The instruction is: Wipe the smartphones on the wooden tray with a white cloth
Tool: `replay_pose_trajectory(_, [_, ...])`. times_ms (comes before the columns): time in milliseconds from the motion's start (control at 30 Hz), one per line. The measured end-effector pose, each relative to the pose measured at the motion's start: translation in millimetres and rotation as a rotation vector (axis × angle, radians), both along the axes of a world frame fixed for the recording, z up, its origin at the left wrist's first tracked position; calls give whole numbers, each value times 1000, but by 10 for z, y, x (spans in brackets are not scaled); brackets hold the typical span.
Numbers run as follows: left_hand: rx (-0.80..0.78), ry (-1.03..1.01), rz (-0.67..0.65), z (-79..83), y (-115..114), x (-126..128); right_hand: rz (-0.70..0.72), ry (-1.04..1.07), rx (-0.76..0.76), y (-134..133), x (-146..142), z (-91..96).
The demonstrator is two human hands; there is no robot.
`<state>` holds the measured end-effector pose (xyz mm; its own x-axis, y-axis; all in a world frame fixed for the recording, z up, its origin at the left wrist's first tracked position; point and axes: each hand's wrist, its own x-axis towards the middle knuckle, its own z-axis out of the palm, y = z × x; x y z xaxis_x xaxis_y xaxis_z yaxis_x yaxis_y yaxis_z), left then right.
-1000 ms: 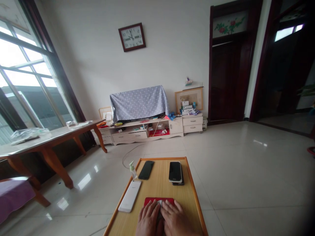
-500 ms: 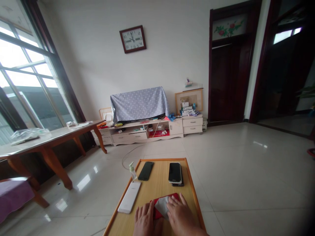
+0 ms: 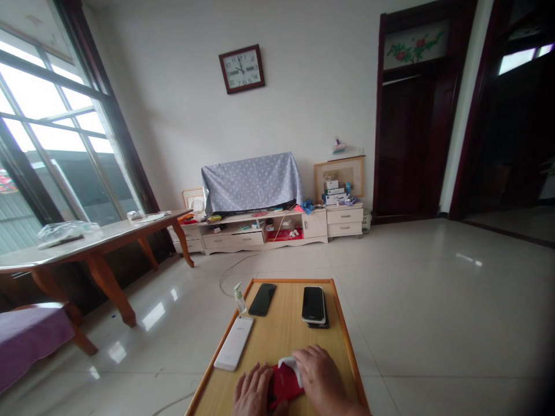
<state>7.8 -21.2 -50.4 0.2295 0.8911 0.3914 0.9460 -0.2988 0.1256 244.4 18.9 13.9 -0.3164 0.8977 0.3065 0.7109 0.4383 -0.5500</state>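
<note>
Left hand [image 3: 254, 393]: open, fingers against red pad [image 3: 284, 386] | right hand [image 3: 319, 374]: over white cloth [image 3: 291, 366] on pad, grip unclear | pad: on wooden tray [image 3: 277, 341], just beside white phone [image 3: 234, 344]

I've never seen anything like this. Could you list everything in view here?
wooden tray: one, light wood with orange rim, foreground
white phone: one, white, left side of tray
black phone: one, black, far side of tray
phone stack: one stack, black, far right of tray
pump bottle: one, clear, tray's far left corner
red pouch: one, red, near edge of tray
white cloth: one, white, on red pouch
long table: one, brown wood, beside window
low cabinet: one, cream, against far wall
dotted cover: one, blue-grey, above cabinet
wall clock: one, dark frame, far wall
door: one, dark red, right
left hand: one, beside red pouch
right hand: one, on white cloth
</note>
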Motion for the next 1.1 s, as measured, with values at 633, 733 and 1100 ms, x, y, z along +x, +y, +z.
replay_pose_trajectory(633, [-150, -194, 76, 472, -187, 219, -87, -118, 2, -28, -229, -104])
replay_pose_trajectory(733, [-174, -209, 91, 496, -203, 216, -17, -155, 28, -213, -324, -55])
replay_pose_trajectory(1100, [-260, -246, 150, 649, -305, 186, -168, -248, 15, -451, -321, -29])
